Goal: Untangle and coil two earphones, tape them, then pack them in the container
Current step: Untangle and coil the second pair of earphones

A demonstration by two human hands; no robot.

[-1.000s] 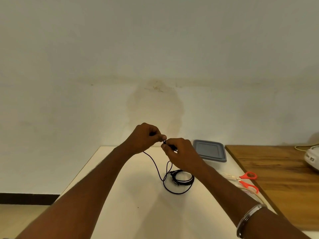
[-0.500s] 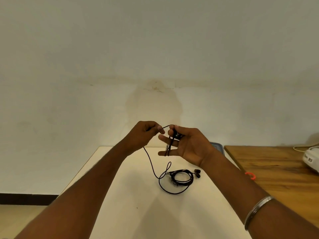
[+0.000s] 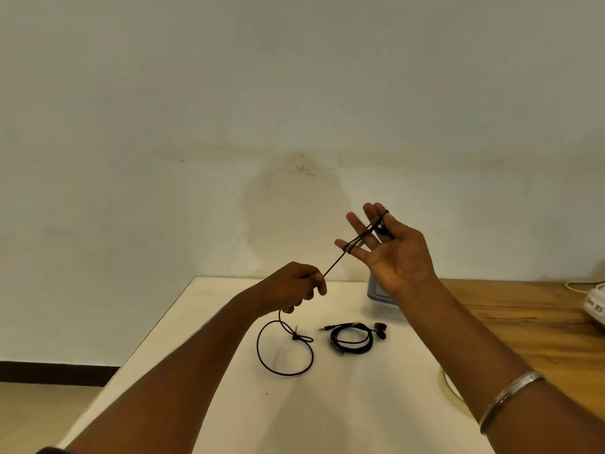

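My right hand (image 3: pixel 394 253) is raised palm-up with fingers spread; a black earphone cable runs across its fingers and the thumb pins an earbud against them. My left hand (image 3: pixel 294 288) is lower and pinches the same cable, which is stretched taut between the hands. The rest of this loose earphone cable (image 3: pixel 283 350) hangs from the left hand and lies in a loop with a small knot on the white table (image 3: pixel 229 404). A second black earphone (image 3: pixel 355 337) lies coiled on the table to the right, its plug and earbuds sticking out. The grey container (image 3: pixel 376 293) sits behind my right wrist, mostly hidden.
A wooden board (image 3: pixel 523 322) covers the table's right side. A white device (image 3: pixel 595 306) with a cord sits at the far right edge. A roll of clear tape (image 3: pixel 450 386) peeks out from under my right forearm. A plain wall rises behind the table.
My right hand has risen and moved right with fingers spread. My left hand has dropped down, pulling the cable taut. More cable now lies looped on the table, and the scissors are hidden.
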